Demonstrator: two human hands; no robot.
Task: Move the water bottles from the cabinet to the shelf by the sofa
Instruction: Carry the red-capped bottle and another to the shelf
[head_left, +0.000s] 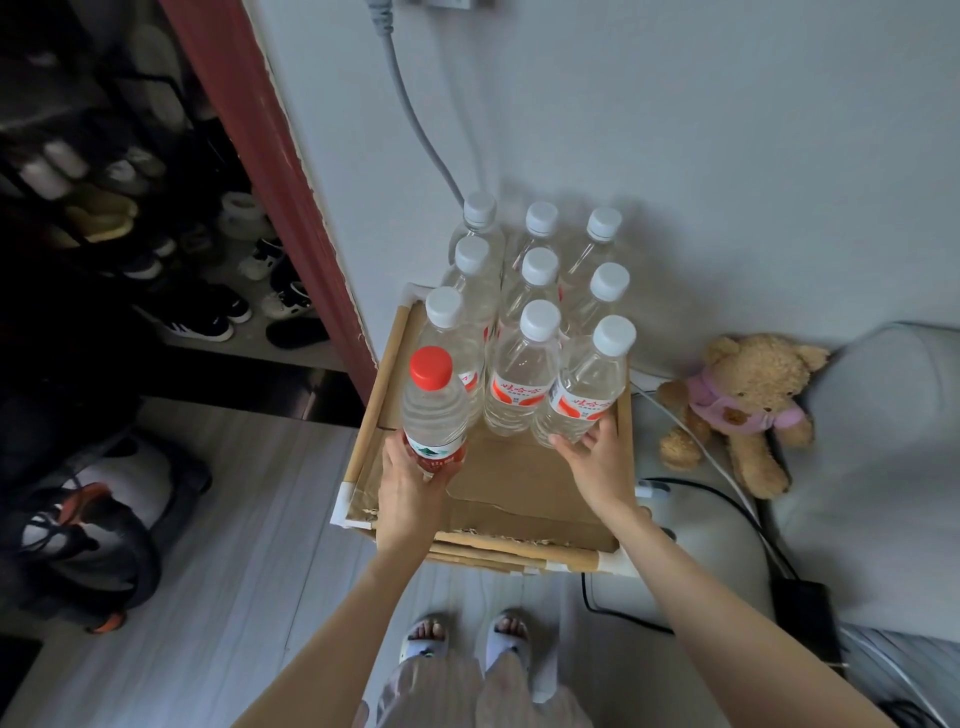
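A cardboard-topped shelf (519, 493) stands against the wall beside the sofa. Several clear white-capped water bottles (524, 364) stand on it in rows. My left hand (410, 480) grips the base of a red-capped bottle (434, 410), upright at the shelf's front left. My right hand (597, 457) holds the lower part of the front-right white-capped bottle (587, 389), which leans slightly and stands on the shelf top.
A teddy bear (737, 410) sits on the grey sofa (883, 467) to the right, with cables and a black adapter (802, 603) beside it. A shoe rack (171, 234) fills the dark doorway on the left. A bag (88, 525) lies on the floor. My slippered feet (467, 644) stand below the shelf.
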